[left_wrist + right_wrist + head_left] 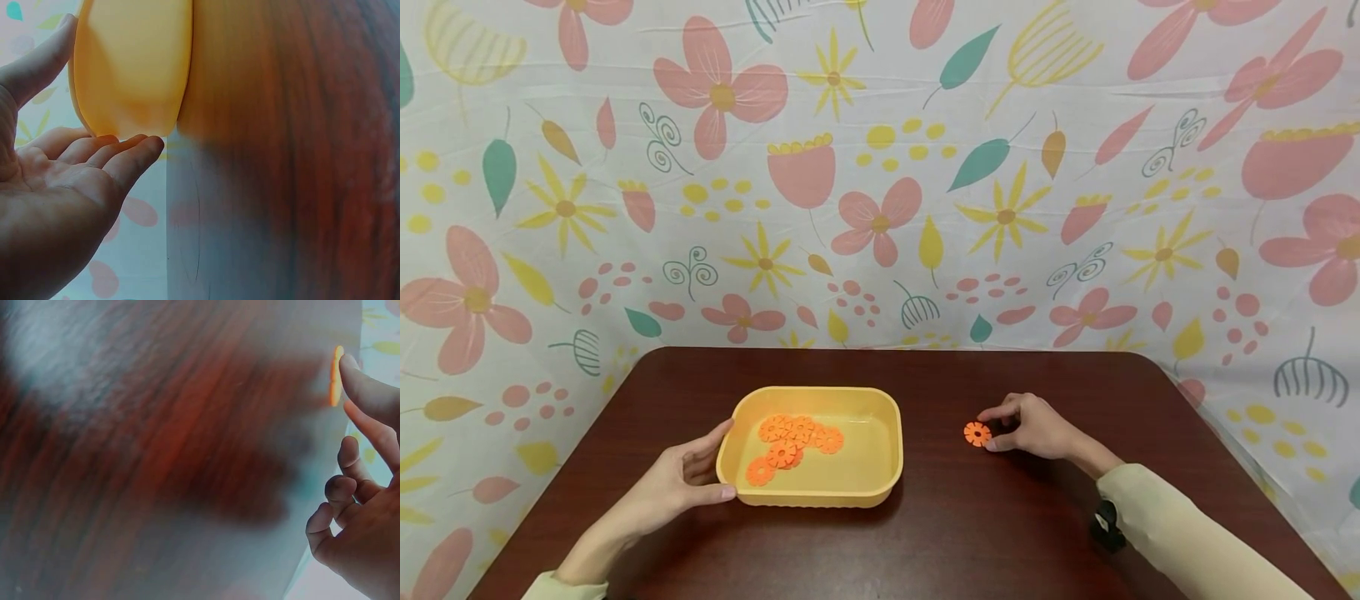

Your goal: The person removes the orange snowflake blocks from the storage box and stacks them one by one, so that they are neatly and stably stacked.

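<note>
A yellow plastic tray [865,475] stands on the dark table, with several orange notched discs [782,453] lying flat in its left half, some overlapping. My left hand [673,483] grips the tray's left end, thumb at the front corner and fingers at the back. In the left wrist view the same hand [75,181] has its thumb on one side of the tray [134,62] and its fingertips along the end. To the tray's right, my right hand [1037,429] pinches a single orange disc [977,433] between thumb and index finger. The right wrist view shows this disc [336,375] edge-on at the thumb tip.
The dark wooden table [925,550] has rounded far corners. Behind it and along both sides hangs a flower-patterned cloth [880,275]. A small black object [1107,527] is at the right sleeve's cuff.
</note>
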The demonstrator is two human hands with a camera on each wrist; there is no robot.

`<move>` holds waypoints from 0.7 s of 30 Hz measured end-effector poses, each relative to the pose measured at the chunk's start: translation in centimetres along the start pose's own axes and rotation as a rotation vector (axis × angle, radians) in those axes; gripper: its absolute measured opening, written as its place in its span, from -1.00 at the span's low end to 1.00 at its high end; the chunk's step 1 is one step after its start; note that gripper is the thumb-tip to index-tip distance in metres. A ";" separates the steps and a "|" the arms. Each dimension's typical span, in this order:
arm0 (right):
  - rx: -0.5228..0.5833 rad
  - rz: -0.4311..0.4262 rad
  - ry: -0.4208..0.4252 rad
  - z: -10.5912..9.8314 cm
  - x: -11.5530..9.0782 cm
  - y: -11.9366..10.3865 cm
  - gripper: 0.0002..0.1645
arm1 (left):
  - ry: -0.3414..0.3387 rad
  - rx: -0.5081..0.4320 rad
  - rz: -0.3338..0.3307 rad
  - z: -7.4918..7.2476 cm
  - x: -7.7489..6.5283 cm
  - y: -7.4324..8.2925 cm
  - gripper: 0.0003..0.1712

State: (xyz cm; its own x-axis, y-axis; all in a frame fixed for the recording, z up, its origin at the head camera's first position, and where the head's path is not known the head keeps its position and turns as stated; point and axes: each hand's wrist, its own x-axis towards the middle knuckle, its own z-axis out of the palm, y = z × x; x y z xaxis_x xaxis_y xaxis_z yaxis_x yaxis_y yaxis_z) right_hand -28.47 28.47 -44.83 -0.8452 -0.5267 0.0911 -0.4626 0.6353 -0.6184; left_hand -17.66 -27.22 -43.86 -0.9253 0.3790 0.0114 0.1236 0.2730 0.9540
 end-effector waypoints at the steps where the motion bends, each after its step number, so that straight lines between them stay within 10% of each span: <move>1: -0.003 0.004 0.001 -0.1 0.0 -0.1 -0.49 | 0.000 0.005 0.001 0.0 0.0 0.0 0.10; 21: 0.079 -0.073 -0.036 0.9 2.6 -7.7 -0.55 | -0.019 0.005 0.028 -0.2 0.0 0.1 0.10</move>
State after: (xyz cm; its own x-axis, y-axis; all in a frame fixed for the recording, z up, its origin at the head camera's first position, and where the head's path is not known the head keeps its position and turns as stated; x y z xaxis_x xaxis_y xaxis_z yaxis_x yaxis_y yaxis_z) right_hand -26.82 21.72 -40.51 -0.7991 -0.5908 0.1114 -0.4990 0.5484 -0.6710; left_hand -17.71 -27.32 -43.70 -0.9144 0.4035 0.0328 0.1517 0.2662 0.9519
